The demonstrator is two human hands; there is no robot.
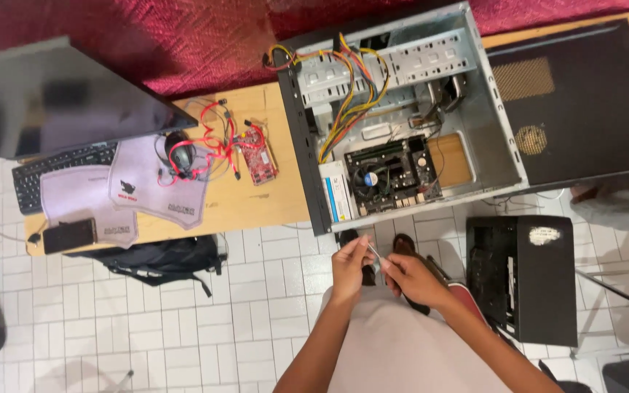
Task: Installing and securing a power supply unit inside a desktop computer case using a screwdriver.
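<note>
Left hand (pixel 349 263) and right hand (pixel 410 278) meet below the bench (pixel 256 200) edge, each pinched closed on a slim metal tool (pixel 373 253), apparently a screwdriver, presumably to steady it. Its long axis runs diagonally, upper end toward the left hand. Beyond, the open computer case (pixel 402 109) lies on its side, exposing the motherboard (pixel 391 175) for access.

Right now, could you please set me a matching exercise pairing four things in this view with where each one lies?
Things:
1. open grey metal computer case
2. black backpack
3. small red circuit board
4. black smartphone

Places:
A. on the white tiled floor
B. on a grey mat near the keyboard
C. among red cables on the wooden table
D. lying on its side on the table

Pairs: 1-D, 2-A, 3-C, 4-B
</note>
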